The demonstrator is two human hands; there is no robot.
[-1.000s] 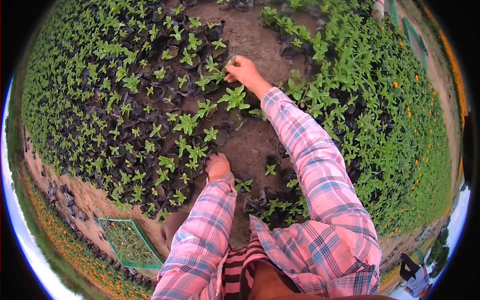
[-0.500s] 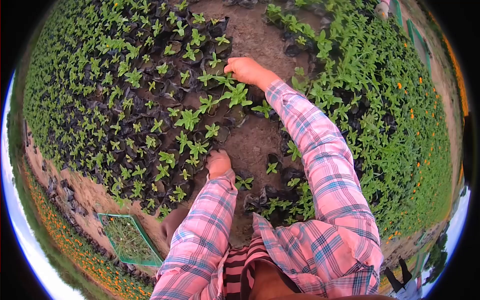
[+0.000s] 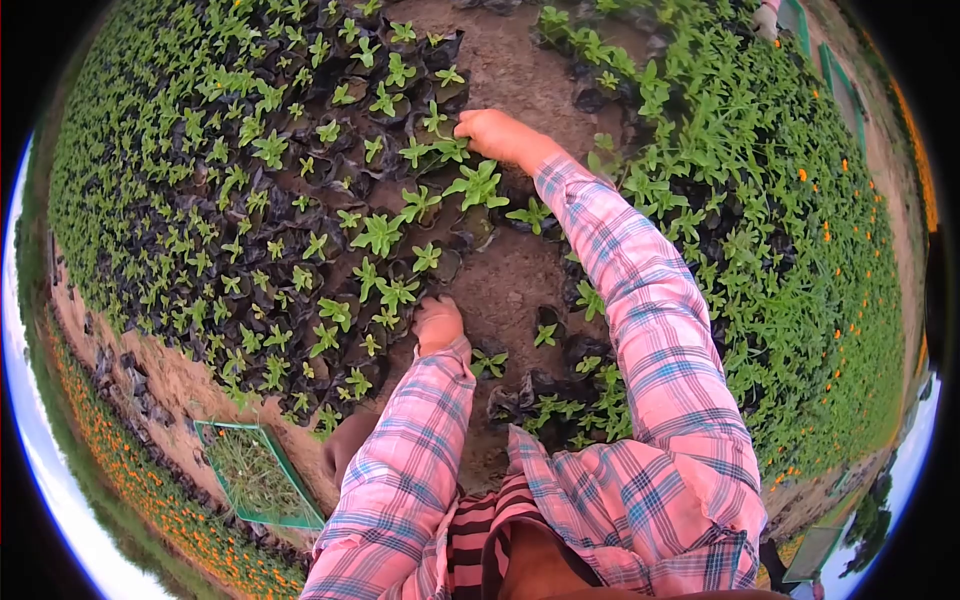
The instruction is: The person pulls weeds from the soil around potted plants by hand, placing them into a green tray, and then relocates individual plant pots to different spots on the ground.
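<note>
My right hand reaches forward to the edge of the bed, its fingers curled together beside a leafy green seedling. What lies between the fingertips is too small to make out. Lower down, my left hand rests at the side of the black grow bags, close to another seedling. Its fingers point down and are mostly hidden, so their grip does not show. A broader-leaved seedling stands in its bag between my two hands.
A bare soil path runs between the bagged seedlings and a denser green bed with orange flowers. A green-framed tray of plant debris sits at lower left. Another person's hand shows at top right.
My right hand has shifted very slightly right and up, its fingers still curled. My left hand stays in place. The dark legs at the lower right edge have mostly left view.
</note>
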